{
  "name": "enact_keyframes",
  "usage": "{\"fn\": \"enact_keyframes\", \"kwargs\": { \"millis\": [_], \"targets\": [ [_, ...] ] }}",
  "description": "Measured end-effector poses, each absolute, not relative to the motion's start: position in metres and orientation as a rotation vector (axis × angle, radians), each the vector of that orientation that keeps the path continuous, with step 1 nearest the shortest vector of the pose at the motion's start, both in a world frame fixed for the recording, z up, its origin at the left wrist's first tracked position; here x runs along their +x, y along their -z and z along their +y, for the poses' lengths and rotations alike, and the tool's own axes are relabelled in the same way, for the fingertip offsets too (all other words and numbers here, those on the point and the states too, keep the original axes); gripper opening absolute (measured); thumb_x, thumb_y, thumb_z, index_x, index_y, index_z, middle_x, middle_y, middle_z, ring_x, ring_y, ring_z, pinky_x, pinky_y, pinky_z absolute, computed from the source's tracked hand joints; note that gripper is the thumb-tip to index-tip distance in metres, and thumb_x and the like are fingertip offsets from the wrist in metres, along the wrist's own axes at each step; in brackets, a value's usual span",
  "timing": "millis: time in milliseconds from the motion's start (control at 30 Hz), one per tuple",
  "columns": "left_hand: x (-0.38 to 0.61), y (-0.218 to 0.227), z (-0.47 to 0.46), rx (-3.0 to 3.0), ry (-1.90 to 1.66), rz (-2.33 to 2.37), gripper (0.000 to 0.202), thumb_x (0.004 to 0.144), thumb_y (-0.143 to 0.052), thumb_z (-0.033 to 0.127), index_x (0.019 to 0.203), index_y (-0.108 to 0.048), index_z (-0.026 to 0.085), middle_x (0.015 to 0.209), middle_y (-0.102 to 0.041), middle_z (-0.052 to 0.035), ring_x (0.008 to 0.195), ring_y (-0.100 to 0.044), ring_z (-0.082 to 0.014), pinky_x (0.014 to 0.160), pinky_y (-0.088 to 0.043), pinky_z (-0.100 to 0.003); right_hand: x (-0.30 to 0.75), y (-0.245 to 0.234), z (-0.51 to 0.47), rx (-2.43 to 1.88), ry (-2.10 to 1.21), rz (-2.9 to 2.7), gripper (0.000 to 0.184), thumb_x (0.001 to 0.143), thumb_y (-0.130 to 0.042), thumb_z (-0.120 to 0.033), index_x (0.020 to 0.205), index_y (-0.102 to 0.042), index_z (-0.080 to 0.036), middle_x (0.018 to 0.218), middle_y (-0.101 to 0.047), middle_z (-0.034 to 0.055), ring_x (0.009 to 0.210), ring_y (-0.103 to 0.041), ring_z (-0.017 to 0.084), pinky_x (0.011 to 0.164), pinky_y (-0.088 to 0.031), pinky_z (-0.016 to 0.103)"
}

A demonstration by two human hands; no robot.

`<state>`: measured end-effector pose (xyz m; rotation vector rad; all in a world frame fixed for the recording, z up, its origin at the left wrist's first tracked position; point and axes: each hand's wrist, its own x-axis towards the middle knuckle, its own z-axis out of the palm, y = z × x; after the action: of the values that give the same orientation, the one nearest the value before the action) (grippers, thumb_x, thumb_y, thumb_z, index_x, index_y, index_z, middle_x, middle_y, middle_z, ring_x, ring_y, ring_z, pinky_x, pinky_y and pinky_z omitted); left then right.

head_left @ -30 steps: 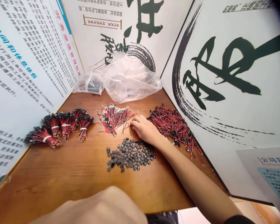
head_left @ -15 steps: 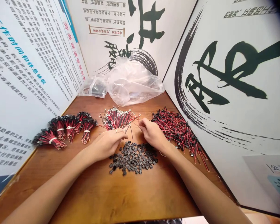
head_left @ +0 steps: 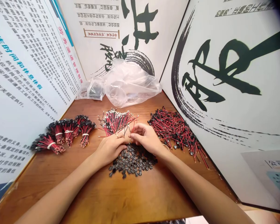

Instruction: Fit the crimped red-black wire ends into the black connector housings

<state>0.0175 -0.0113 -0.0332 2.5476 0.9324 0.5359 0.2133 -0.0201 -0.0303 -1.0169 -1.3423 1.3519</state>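
My left hand (head_left: 110, 149) rests low over the table, its thumb and fingers pressed together at the upper left edge of a pile of small black plastic connector housings (head_left: 137, 163). What those fingertips hold is too small to make out. Close beside it, my right hand (head_left: 146, 137) pinches a thin wire (head_left: 133, 125), a short red stretch of which shows above the fingers. Just behind both hands lies a bunch of loose red and black wires (head_left: 115, 123) with pale metal tips. The hands' fingertips nearly meet.
On the right lies a wide heap of red and black wires with black connectors (head_left: 177, 130). Several banded wire bundles (head_left: 68, 132) lie at the left. Clear plastic bags (head_left: 133, 88) sit at the back. Printed panels (head_left: 214, 118) enclose the wooden table (head_left: 130, 199).
My right hand has moved left and slightly down, its fingertips now close to my left hand. My left hand has shifted a little down and left. The view has tilted slightly.
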Motion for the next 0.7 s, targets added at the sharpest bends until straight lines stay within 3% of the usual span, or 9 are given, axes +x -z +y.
{"fn": "enact_keyframes", "kwargs": {
  "millis": [233,500,700],
  "targets": [
    [0.015,0.018,-0.015,2.206,-0.779,1.055,0.005,0.085,-0.059,0.016,0.082,-0.063,0.017,0.073,-0.065,-0.0014,0.065,-0.058,-0.0144,0.062,-0.047,-0.025,0.21,0.026,-0.027,-1.041,-1.282,-1.386,0.01,0.074,-0.066,-0.026,0.075,-0.059,-0.018,0.075,-0.065,0.0022,0.062,-0.056,0.012,0.051,-0.045,0.023],
    [0.024,0.012,-0.025,1.679,-0.992,1.012,0.006,0.073,-0.07,0.015,0.08,-0.069,0.015,0.074,-0.07,-0.0023,0.066,-0.063,-0.0139,0.064,-0.053,-0.025,0.206,0.018,-0.037,-0.908,-1.313,-1.293,0.011,0.073,-0.071,-0.026,0.078,-0.064,-0.019,0.073,-0.063,-0.0008,0.053,-0.049,0.008,0.049,-0.042,0.022],
    [0.027,0.01,-0.03,1.531,-0.954,1.007,0.009,0.074,-0.072,0.02,0.08,-0.068,0.015,0.06,-0.064,0.0012,0.047,-0.057,-0.0107,0.046,-0.049,-0.021,0.203,0.017,-0.04,-0.901,-1.362,-1.216,0.018,0.071,-0.076,-0.03,0.075,-0.063,-0.018,0.071,-0.063,-0.0011,0.049,-0.048,0.008,0.047,-0.043,0.022]
  ]
}}
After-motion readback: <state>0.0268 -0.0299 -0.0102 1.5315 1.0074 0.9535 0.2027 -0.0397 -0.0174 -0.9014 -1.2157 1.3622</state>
